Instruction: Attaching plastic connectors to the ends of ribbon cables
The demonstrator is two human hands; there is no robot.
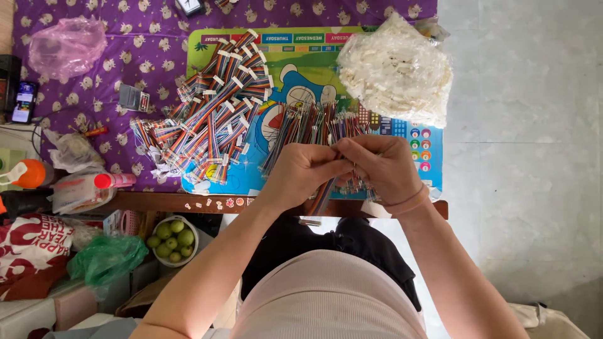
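- The ribbon cable [323, 194] sits at centre frame, pinched between both hands; its long axis runs from the fingertips down and slightly left, ending in a white connector [310, 221] below the table edge.
- Left hand [301, 172] is curled nearly closed, thumb and fingers gripping the cable's upper end.
- Right hand [380, 166] is likewise closed, fingertips meeting the left's at the same spot; both are equally near, touching the cable.
- Just behind the hands lies a row of loose cables [314, 125], their lengths pointing up-frame.
- Left of centre, a pile of finished cables [213, 107] with white ends.
- Upper right, a clear bag of white connectors [397, 69].
- All rest on a cartoon mat [289, 69] over a purple cloth [125, 56] on the table.
- Right of frame is pale tiled floor [527, 125]; lower left, a bowl of green fruit [173, 238] among clutter.
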